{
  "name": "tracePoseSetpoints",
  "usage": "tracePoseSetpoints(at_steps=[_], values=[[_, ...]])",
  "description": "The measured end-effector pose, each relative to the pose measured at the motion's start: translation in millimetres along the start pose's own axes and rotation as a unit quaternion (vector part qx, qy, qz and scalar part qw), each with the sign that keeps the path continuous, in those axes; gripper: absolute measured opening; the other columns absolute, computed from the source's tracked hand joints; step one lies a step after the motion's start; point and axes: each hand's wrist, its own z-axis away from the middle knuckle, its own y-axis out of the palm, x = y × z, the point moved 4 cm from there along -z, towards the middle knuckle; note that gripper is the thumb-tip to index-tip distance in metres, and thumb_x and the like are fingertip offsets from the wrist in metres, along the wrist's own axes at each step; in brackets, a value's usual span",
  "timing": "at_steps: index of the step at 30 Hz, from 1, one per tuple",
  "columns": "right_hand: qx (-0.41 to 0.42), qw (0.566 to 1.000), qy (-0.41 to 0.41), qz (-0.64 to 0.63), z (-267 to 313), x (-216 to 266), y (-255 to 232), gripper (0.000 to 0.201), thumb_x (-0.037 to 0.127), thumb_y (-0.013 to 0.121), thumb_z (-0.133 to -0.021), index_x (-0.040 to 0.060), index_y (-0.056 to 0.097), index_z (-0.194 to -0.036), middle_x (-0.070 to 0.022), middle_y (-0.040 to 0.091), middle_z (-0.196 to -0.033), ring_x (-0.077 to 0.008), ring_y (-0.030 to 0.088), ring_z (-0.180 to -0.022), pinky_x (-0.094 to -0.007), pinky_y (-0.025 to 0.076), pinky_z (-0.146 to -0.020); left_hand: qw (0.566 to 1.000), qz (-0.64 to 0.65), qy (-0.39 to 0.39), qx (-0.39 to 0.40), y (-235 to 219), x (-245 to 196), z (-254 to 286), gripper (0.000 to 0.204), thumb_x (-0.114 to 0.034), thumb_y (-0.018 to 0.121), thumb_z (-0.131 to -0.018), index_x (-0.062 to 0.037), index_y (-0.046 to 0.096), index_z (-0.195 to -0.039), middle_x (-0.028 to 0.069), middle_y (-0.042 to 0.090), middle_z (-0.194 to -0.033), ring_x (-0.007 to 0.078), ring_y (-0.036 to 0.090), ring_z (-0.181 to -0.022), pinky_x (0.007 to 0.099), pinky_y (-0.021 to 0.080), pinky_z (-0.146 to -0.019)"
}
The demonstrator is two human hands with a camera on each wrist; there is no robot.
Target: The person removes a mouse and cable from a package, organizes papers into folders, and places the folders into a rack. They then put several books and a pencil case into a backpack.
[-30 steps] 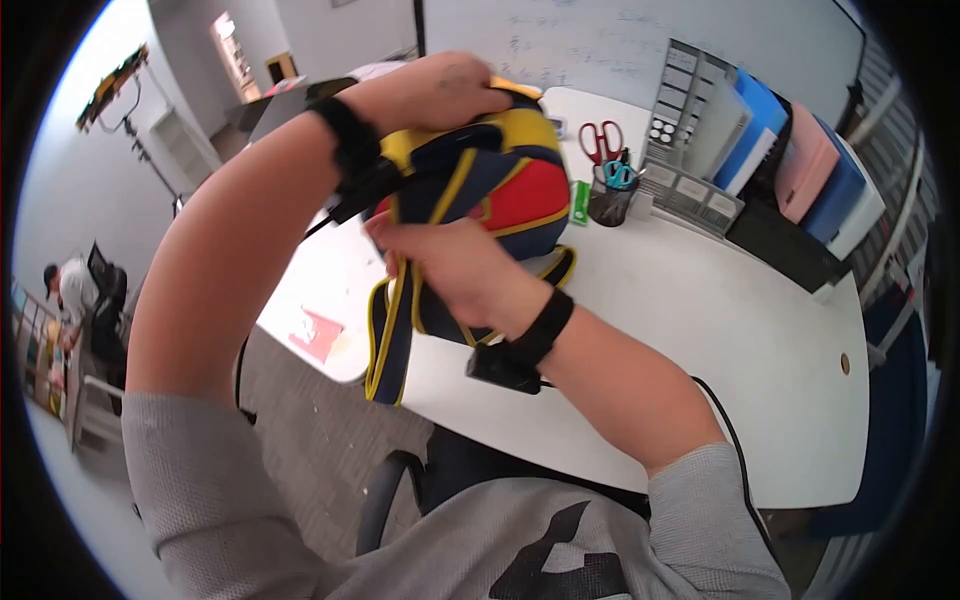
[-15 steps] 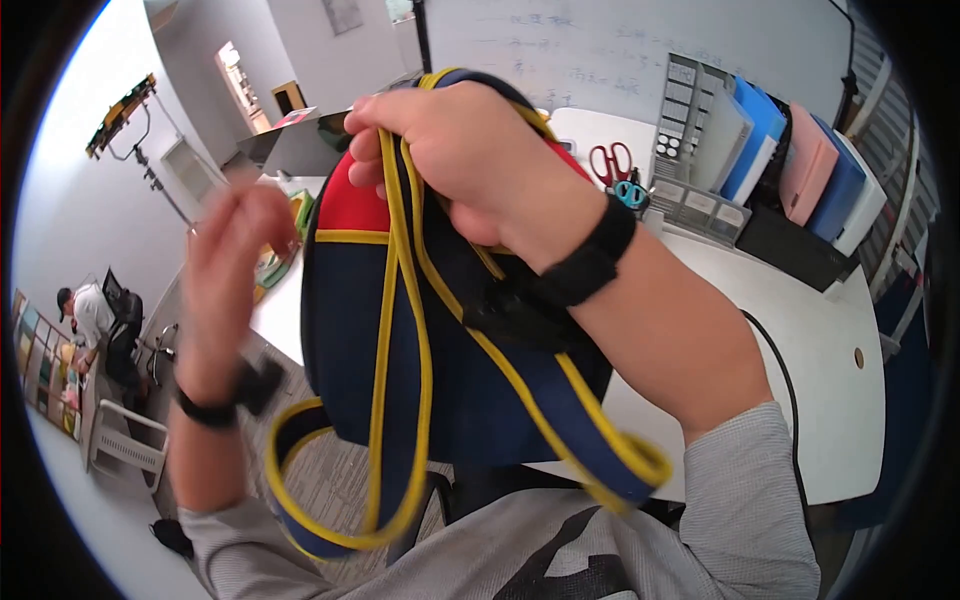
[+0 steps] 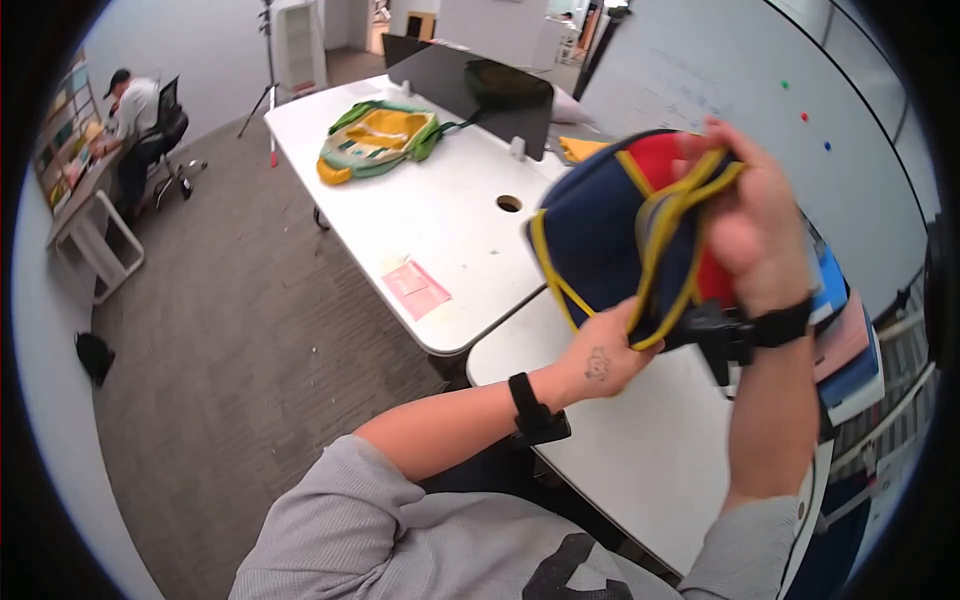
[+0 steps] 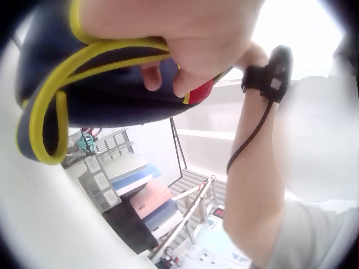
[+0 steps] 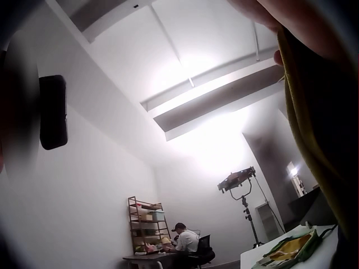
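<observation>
A navy backpack [image 3: 595, 225] with red panels and yellow trim is held up in the air, tilted, over the near white desk. My left hand [image 3: 605, 355] pinches its lower yellow-trimmed edge. In the left wrist view, the same hand [image 4: 196, 39] has curled fingertips against the navy cloth, and a strap [image 4: 42, 126] loops down beside it. My right hand [image 3: 755, 225], slightly blurred, grips the backpack's right side near the yellow-edged straps. The right wrist view catches only part of that hand, next to a dark yellow-edged piece of the backpack [image 5: 297, 123].
On the far white desk [image 3: 360, 220] lie a green and yellow backpack [image 3: 375, 140] and a pink paper [image 3: 415, 290]. A dark screen [image 3: 495, 95] stands along that desk. Upright folders [image 3: 850, 350] are at the right. Someone [image 3: 140, 110] sits at a side table, back left.
The left hand, off the backpack and blurred half a second ago, now holds its lower edge. The backpack has swung up and right with the right hand. The head view has turned left.
</observation>
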Motion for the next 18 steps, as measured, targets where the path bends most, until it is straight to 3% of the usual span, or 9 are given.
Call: tracePoseSetpoints(at_steps=[1, 2, 4, 7, 10, 13, 16, 18], values=[[0.011, 1.0, 0.008, 0.009, -6, 11, -10, 0.013, 0.014, 0.057, -0.099, 0.0035, 0.06, -0.106, -0.0074, 0.068, -0.087, -0.0247, 0.068, -0.094, -0.0371, 0.054, -0.087, 0.994, 0.089, -0.048, 0.041, 0, 2, 4, 0.026, -0.016, 0.069, -0.091, 0.0003, 0.059, -0.108, 0.0147, 0.069, -0.093, 0.027, 0.067, -0.088, 0.0356, 0.051, -0.082], [0.018, 1.0, 0.014, 0.018, -12, 22, -18, 0.014, 0.014, 0.057, -0.1, 0.0039, 0.06, -0.108, -0.0049, 0.069, -0.087, -0.0238, 0.068, -0.096, -0.0361, 0.054, -0.087, 0.997, 0.059, -0.004, 0.05, 0, 16, 8, 0.024, -0.015, 0.067, -0.092, 0.0, 0.059, -0.108, 0.0138, 0.068, -0.093, 0.026, 0.066, -0.087, 0.035, 0.051, -0.082], [0.064, 0.994, 0.055, 0.071, -12, 36, -22, 0.018, 0.014, 0.056, -0.101, 0.0036, 0.059, -0.115, -0.0013, 0.07, -0.089, -0.0219, 0.068, -0.1, -0.0342, 0.053, -0.089, 0.992, -0.005, -0.047, 0.113, -16, 22, 20, 0.022, -0.013, 0.064, -0.091, -0.0003, 0.059, -0.108, 0.0134, 0.068, -0.093, 0.0252, 0.066, -0.087, 0.0339, 0.051, -0.084], [0.056, 0.987, 0.078, 0.13, -14, 37, -17, 0.02, 0.015, 0.057, -0.101, 0.0023, 0.059, -0.116, -0.0006, 0.069, -0.086, -0.0211, 0.068, -0.098, -0.0334, 0.052, -0.088, 0.978, -0.016, -0.112, 0.173, -32, 35, 33, 0.02, -0.011, 0.061, -0.09, -0.0006, 0.061, -0.107, 0.0131, 0.068, -0.092, 0.0242, 0.066, -0.088, 0.0333, 0.051, -0.084], [0.042, 0.981, 0.096, 0.161, -34, 24, -23, 0.02, 0.015, 0.057, -0.101, 0.0014, 0.058, -0.115, -0.0006, 0.069, -0.084, -0.0214, 0.069, -0.096, -0.0342, 0.053, -0.087, 0.968, 0.095, -0.143, 0.183, -25, 46, 38, 0.019, -0.01, 0.06, -0.089, -0.0011, 0.061, -0.106, 0.0127, 0.068, -0.092, 0.0239, 0.066, -0.089, 0.0338, 0.051, -0.084], [0.021, 0.981, 0.115, 0.153, -66, 14, -31, 0.02, 0.016, 0.055, -0.102, -0.0001, 0.057, -0.115, -0.0013, 0.069, -0.082, -0.0236, 0.07, -0.091, -0.0365, 0.054, -0.084, 0.975, 0.052, -0.139, 0.166, -33, 49, 27, 0.02, -0.011, 0.058, -0.09, -0.0011, 0.061, -0.108, 0.0108, 0.066, -0.091, 0.0214, 0.064, -0.088, 0.0337, 0.05, -0.083], [0.061, 0.983, 0.101, 0.141, -102, 7, -19, 0.017, 0.015, 0.056, -0.101, -0.0001, 0.06, -0.107, -0.0034, 0.068, -0.079, -0.0238, 0.07, -0.089, -0.036, 0.057, -0.084, 0.974, 0.054, -0.173, 0.134, -52, 48, 6, 0.023, -0.011, 0.055, -0.091, -0.0009, 0.059, -0.112, 0.0102, 0.064, -0.09, 0.0204, 0.063, -0.086, 0.0347, 0.05, -0.082], [0.077, 0.983, 0.091, 0.137, -138, 2, -9, 0.015, 0.015, 0.058, -0.099, 0.0004, 0.062, -0.101, -0.0045, 0.068, -0.079, -0.0228, 0.07, -0.086, -0.0367, 0.058, -0.083, 0.986, -0.002, -0.133, 0.095, -64, 63, -21, 0.023, -0.011, 0.055, -0.091, 0.0003, 0.059, -0.111, 0.0112, 0.064, -0.089, 0.0207, 0.064, -0.086, 0.0349, 0.051, -0.081]])
